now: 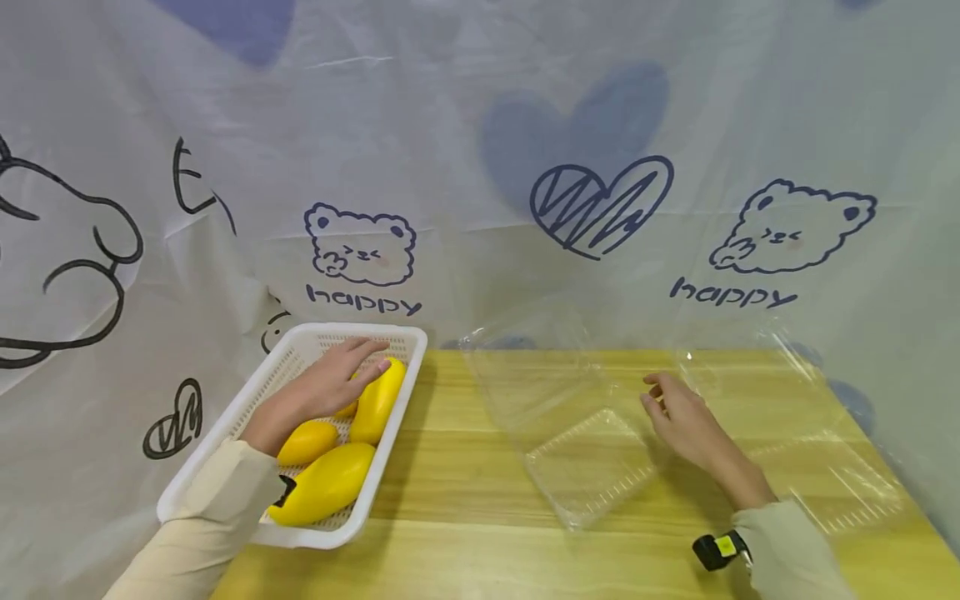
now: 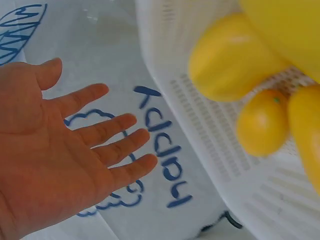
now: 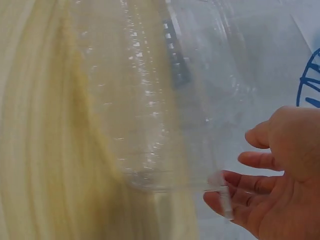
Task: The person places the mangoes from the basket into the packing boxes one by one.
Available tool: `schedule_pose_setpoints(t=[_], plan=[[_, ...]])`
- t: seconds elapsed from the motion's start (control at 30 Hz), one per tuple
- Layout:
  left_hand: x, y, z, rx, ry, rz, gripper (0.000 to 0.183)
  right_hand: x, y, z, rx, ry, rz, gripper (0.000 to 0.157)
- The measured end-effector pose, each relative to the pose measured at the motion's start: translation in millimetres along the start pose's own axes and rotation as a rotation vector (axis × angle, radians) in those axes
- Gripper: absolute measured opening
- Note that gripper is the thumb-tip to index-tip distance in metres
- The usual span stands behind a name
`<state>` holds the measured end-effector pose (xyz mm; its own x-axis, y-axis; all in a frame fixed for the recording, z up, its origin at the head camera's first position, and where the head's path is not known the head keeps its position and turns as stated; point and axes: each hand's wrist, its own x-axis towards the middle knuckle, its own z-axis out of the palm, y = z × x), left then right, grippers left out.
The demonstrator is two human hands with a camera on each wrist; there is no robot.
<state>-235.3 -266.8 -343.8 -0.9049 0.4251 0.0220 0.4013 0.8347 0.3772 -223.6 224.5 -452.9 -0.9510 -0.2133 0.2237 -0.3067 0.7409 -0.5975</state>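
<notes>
A white fabric backdrop (image 1: 465, 158) printed with blue hearts, bear faces and the word "happy" hangs behind a yellow wood-grain tabletop (image 1: 450, 475). On the left of the tabletop sits a white rectangular perforated plastic basket (image 1: 300, 538), near the backdrop. Apart from it, toward the right, lie two clear ribbed plastic containers, the left one (image 1: 588, 454) and the right one (image 1: 840, 479).

Of the two hands, the left hand (image 1: 330, 383) is over the basket, its fingers straight and spread, gripping nothing. The right hand (image 1: 686, 425) is between the containers, fingers loosely bent, thumb apart, with no grip on anything; a clear plastic edge is at its fingertips, though whether they touch cannot be told.

Inside the basket lie a large smooth yellow oval fruit (image 1: 326, 483), a long yellow fruit (image 1: 378, 400) by the right wall, and a smaller rounded yellow fruit (image 1: 309, 442) between the large one and the left hand. A small black device (image 1: 716, 550) with a yellow label is at the right wrist.
</notes>
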Motion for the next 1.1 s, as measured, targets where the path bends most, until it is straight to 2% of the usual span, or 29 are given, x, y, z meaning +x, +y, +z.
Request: schedule_pose_setpoints(t=[0.23, 0.33, 0.43, 0.8, 0.93, 1.1], plan=[[-10.6, -19.9, 0.9, -0.021, -0.041, -0.011, 0.049, -1, 7, 7.6, -0.026, 0.013, -0.005, 0.033], [-13.1, -27.7, -0.8, -0.045, -0.098, -0.013, 0.048, -1, 7, 11.0, -0.043, 0.019, -0.016, 0.032], [-18.5, -33.6, -0.3, -0.068, -0.189, -0.044, 0.045, -4, 7, 15.7, -0.054, 0.017, -0.031, 0.030], [-40.3, -36.3, 7.7, -0.104, -0.426, -0.185, 0.050, -18, 8, 23.9, -0.083, 0.001, 0.001, 0.020], [-45.3, -37.1, 12.0, -0.128, -0.478, -0.209, 0.053, -21, 6, 23.4, -0.095, 0.005, -0.006, 0.013], [-47.9, -35.6, 14.4, -0.133, -0.527, -0.265, 0.066, -24, 7, 22.2, -0.078, -0.027, -0.001, 0.015]])
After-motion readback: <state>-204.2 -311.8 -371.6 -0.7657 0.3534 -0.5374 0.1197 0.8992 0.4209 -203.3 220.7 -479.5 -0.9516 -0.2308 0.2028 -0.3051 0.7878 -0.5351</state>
